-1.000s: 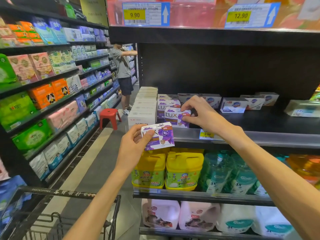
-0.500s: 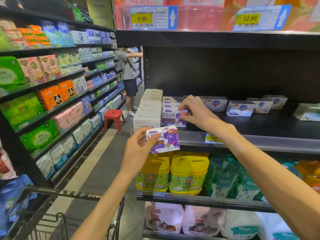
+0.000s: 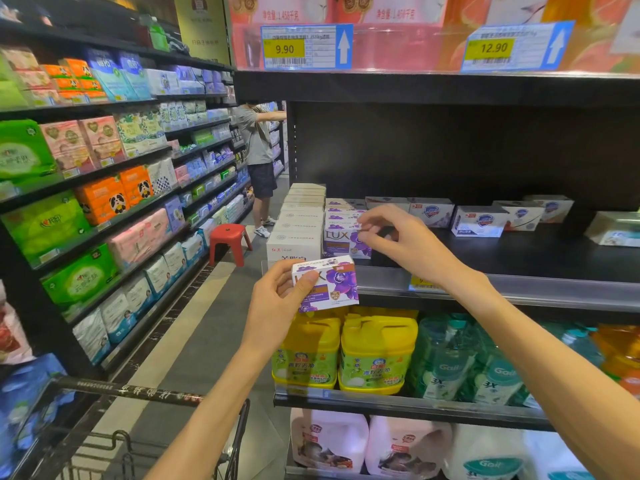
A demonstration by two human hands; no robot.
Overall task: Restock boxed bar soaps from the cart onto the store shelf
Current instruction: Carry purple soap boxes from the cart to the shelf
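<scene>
From the head camera, the right hand (image 3: 403,237) has lifted off the front purple-and-white LUX soap box on the shelf (image 3: 346,242), which it was pressing half a second ago; it now hovers just beside and above that box with its fingers loosely curled and holding nothing, the fingertips (image 3: 363,225) close to the box's top right corner but apart from it. That box sits at the front of a row of matching purple boxes on the black metal store shelf (image 3: 519,252), right beside a row of plain white cardboard soap cartons (image 3: 298,233) to its left. The left hand (image 3: 277,303) has barely shifted since the earlier frame: it holds a second purple-and-white boxed bar soap (image 3: 330,284) in front of the shelf's clear front rail, below the stocked row, thumb across the box's front face and fingers behind it, the box tilted slightly with its printed flower facing the camera. Both forearms reach up from the lower edge of the view, the right one stretched diagonally across the lower shelves of yellow detergent jugs (image 3: 377,355). The dark wire shopping cart (image 3: 138,393) shows its handle at bottom left. Farther along the shelf stand white-and-blue soap boxes (image 3: 478,221), and down the aisle a small red plastic stool (image 3: 230,239) stands near another person (image 3: 258,154) facing the shelves.
</scene>
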